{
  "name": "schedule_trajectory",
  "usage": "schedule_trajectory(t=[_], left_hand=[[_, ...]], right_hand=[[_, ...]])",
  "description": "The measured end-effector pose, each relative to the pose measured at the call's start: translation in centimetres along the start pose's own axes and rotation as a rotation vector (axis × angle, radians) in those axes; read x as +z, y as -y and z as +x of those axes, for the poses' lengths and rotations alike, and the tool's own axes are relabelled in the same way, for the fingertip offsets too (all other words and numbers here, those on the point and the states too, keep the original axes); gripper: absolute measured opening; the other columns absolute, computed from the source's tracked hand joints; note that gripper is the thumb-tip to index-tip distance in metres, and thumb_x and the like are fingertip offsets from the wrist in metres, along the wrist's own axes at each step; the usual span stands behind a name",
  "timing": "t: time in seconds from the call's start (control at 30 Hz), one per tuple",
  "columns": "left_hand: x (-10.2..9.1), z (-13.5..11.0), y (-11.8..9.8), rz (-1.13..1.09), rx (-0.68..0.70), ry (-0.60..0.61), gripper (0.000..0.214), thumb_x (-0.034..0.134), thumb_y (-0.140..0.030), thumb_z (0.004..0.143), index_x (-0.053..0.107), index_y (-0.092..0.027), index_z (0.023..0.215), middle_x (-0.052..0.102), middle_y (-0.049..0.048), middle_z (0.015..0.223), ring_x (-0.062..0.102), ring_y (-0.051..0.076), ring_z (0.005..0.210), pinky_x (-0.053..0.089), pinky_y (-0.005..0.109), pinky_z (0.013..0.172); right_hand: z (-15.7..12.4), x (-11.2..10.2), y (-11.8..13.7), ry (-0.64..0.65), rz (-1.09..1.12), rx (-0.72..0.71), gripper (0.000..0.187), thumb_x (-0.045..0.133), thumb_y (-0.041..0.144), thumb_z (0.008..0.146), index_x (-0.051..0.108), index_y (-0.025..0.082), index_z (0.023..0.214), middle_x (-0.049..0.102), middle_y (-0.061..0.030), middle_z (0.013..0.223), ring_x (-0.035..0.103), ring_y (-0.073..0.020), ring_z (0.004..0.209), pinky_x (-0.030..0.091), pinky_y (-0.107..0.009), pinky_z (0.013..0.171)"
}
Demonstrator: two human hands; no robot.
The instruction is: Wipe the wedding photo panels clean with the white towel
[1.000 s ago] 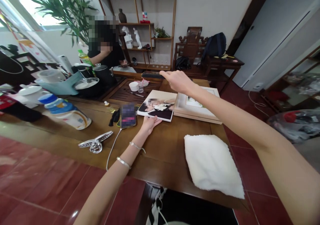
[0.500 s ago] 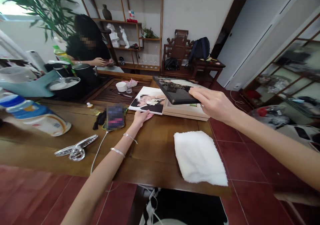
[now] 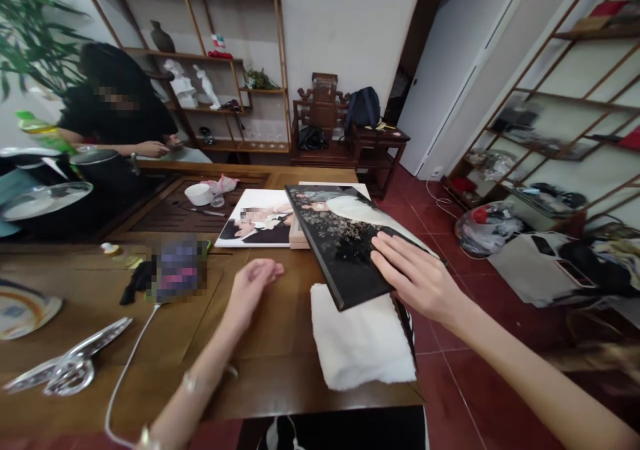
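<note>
Where the white towel (image 3: 360, 343) lies at the near edge of the table (image 3: 265, 350), a dark photo panel (image 3: 335, 243) is held tilted just above it by the right hand (image 3: 420, 283), with the fingers spread flat on its face. The left hand (image 3: 253, 283) is loosely open over the wood, and nothing is grasped. Farther off, a second photo print (image 3: 257, 218) is laid flat, and a seated person (image 3: 115, 117) is seen beyond.

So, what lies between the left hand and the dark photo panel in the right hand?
Nothing: in the head view only the bare table shows between the left hand and the dark photo panel.
</note>
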State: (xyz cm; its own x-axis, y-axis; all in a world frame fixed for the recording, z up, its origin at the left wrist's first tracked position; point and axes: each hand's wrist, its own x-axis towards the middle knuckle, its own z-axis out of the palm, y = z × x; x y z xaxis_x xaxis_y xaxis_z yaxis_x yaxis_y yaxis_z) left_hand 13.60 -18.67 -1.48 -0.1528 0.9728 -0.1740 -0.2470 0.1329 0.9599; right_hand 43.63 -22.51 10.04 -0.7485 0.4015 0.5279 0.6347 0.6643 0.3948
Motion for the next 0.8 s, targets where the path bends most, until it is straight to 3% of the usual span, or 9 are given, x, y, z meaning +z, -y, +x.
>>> schedule_trajectory(t=[0.03, 0.1, 0.27, 0.4, 0.5, 0.6, 0.67, 0.73, 0.8], left_hand=[[0.8, -2.2, 0.3, -0.01, 0.104, 0.026, 0.029, 0.078, -0.031, 0.074, 0.066, -0.012, 0.092, 0.073, 0.0132, 0.096, 0.071, 0.021, 0.088, 0.054, 0.028, 0.083], [2.6, -5.6, 0.8, -0.063, 0.167, 0.097, 0.037, 0.079, -0.027, 0.072, 0.065, -0.017, 0.105, 0.069, 0.0118, 0.115, 0.067, 0.024, 0.104, 0.051, 0.029, 0.091], [5.7, -9.1, 1.1, -0.291, -0.03, 0.018, 0.041, 0.074, -0.031, 0.079, 0.063, -0.016, 0.115, 0.063, 0.014, 0.126, 0.06, 0.027, 0.117, 0.05, 0.03, 0.091], [7.6, -13.5, 0.3, -0.244, 0.022, 0.43, 0.049, 0.075, -0.039, 0.078, 0.063, -0.016, 0.12, 0.06, 0.0173, 0.13, 0.057, 0.034, 0.12, 0.049, 0.041, 0.095], [9.7, -17.5, 0.4, -0.097, 0.144, 0.56, 0.096, 0.09, -0.037, 0.057, 0.045, -0.025, 0.141, 0.046, 0.0132, 0.146, 0.043, 0.038, 0.133, 0.037, 0.048, 0.109], [11.8, -19.5, 1.4, 0.033, 0.158, 0.45, 0.104, 0.092, -0.04, 0.051, 0.044, -0.022, 0.142, 0.053, 0.0143, 0.139, 0.037, 0.04, 0.136, 0.033, 0.052, 0.112], [13.1, -20.0, 2.2, -0.023, 0.139, 0.255, 0.094, 0.085, -0.05, 0.058, 0.049, -0.021, 0.139, 0.055, 0.0128, 0.137, 0.033, 0.036, 0.139, 0.034, 0.049, 0.112], [13.9, -20.2, 2.9, -0.08, 0.087, -0.043, 0.077, 0.077, -0.056, 0.066, 0.054, -0.026, 0.133, 0.057, 0.0069, 0.136, 0.032, 0.03, 0.141, 0.031, 0.043, 0.115], [14.0, -20.5, 3.4, -0.175, 0.03, -0.213, 0.068, 0.073, -0.055, 0.072, 0.056, -0.028, 0.131, 0.055, 0.0042, 0.139, 0.031, 0.027, 0.142, 0.029, 0.041, 0.116]], right_hand=[[-0.6, -0.2, 0.2, -0.016, -0.003, -0.001, 0.038, 0.033, 0.011, 0.096, 0.067, 0.018, 0.111, 0.067, -0.0132, 0.121, 0.055, -0.0246, 0.123, 0.051, -0.041, 0.101], [-2.0, -0.7, 0.4, -0.044, 0.011, -0.002, 0.037, 0.035, 0.01, 0.095, 0.067, 0.018, 0.111, 0.067, -0.0141, 0.12, 0.054, -0.0249, 0.124, 0.051, -0.041, 0.101], [-5.2, -1.6, -0.4, -0.079, 0.114, -0.041, 0.034, 0.038, 0.01, 0.095, 0.062, 0.012, 0.118, 0.065, -0.0201, 0.121, 0.051, -0.0288, 0.126, 0.052, -0.046, 0.099], [-6.2, -2.2, -0.3, -0.118, 0.144, -0.065, 0.029, 0.045, 0.006, 0.093, 0.062, 0.01, 0.115, 0.064, -0.0204, 0.122, 0.049, -0.0315, 0.128, 0.05, -0.048, 0.101], [-5.6, -2.9, 0.7, -0.16, 0.149, -0.069, 0.025, 0.048, 0.007, 0.092, 0.064, 0.011, 0.111, 0.066, -0.0196, 0.12, 0.051, -0.0323, 0.126, 0.051, -0.047, 0.1], [-4.2, -3.5, 1.8, -0.176, 0.165, -0.109, 0.024, 0.048, 0.009, 0.092, 0.065, 0.013, 0.109, 0.067, -0.0182, 0.118, 0.054, -0.0316, 0.123, 0.051, -0.048, 0.099], [-3.3, -3.4, 2.6, -0.181, 0.191, -0.135, 0.024, 0.047, 0.011, 0.093, 0.065, 0.016, 0.108, 0.068, -0.0157, 0.117, 0.055, -0.0295, 0.122, 0.051, -0.047, 0.099], [-2.6, -2.9, 3.6, -0.183, 0.226, -0.16, 0.024, 0.047, 0.012, 0.093, 0.064, 0.016, 0.109, 0.068, -0.015, 0.117, 0.055, -0.0286, 0.122, 0.051, -0.046, 0.098], [-1.8, -2.3, 4.7, -0.188, 0.256, -0.194, 0.024, 0.047, 0.014, 0.092, 0.063, 0.015, 0.111, 0.068, -0.0165, 0.117, 0.054, -0.0305, 0.123, 0.051, -0.047, 0.098]])
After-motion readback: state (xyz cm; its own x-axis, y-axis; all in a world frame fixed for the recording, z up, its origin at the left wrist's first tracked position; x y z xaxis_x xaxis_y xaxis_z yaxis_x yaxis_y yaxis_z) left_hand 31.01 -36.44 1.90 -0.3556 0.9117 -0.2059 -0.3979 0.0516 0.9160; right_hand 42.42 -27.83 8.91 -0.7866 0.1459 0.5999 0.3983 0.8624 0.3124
